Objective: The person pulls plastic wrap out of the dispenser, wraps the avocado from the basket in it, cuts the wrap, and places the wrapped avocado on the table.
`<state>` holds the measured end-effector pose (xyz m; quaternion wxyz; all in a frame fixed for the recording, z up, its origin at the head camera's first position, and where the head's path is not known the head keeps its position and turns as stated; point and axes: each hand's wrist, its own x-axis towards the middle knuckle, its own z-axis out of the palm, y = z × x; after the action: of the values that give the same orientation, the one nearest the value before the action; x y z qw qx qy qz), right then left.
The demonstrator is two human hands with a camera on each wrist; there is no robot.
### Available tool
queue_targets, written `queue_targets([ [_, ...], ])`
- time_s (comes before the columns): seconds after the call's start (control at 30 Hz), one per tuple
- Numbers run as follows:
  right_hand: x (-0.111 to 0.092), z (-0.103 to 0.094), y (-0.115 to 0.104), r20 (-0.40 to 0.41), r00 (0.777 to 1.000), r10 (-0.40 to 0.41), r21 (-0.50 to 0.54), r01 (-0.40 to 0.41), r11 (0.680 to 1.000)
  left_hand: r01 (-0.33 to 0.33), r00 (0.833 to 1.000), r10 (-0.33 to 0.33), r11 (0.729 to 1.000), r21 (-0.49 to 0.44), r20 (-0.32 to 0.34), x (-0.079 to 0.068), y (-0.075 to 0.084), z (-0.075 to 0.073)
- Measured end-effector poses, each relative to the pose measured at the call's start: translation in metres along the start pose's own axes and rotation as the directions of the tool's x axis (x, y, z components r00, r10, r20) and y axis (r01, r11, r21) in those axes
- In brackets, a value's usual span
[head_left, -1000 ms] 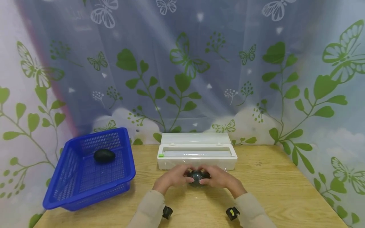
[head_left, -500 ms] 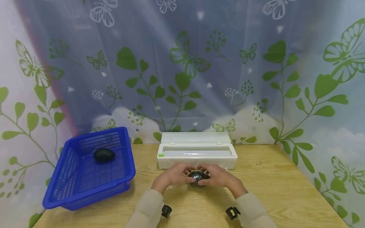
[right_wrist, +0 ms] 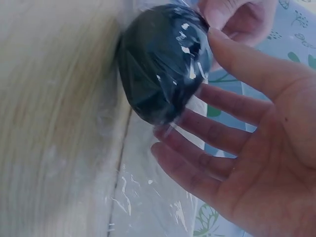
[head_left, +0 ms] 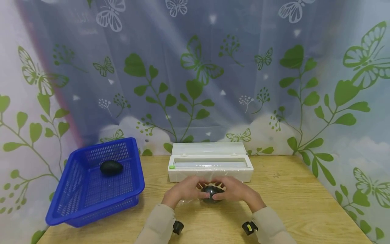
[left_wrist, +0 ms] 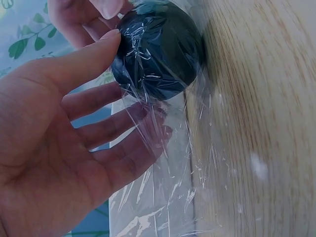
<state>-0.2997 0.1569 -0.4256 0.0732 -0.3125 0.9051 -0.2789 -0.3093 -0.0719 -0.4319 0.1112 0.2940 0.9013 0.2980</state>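
Observation:
A dark avocado [head_left: 212, 194] covered in clear cling film [left_wrist: 153, 173] sits on the table between the two hands. My left hand [head_left: 190, 188] holds its left side; in the left wrist view the thumb touches the avocado and the fingers curl behind it against the film. My right hand [head_left: 234, 188] holds the other side, its thumb on top and its fingertips at the far side in the right wrist view. Just beyond the hands stands a white cling film dispenser [head_left: 210, 175], lid raised, with film stretching from it toward the avocado.
At the left, a blue plastic basket [head_left: 94, 210] has a second dark avocado [head_left: 111, 168] inside. The wooden table [head_left: 289, 203] extends to the right of the hands. A curtain [head_left: 195, 67] with butterflies and leaves hangs behind the dispenser.
The avocado has shifted slightly toward me, and more of the fingers shows behind it. Both hands stay around it; the basket and dispenser have not moved.

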Motion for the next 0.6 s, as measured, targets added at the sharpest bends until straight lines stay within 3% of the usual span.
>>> queue_targets([
  [0.6,-0.0031,-0.0074,-0.0054,0.045,0.998,-0.038,0.023,0.037,0.999,-0.005,0.999,0.007,0.999,-0.037,0.044,-0.0026,0.0039,-0.003],
])
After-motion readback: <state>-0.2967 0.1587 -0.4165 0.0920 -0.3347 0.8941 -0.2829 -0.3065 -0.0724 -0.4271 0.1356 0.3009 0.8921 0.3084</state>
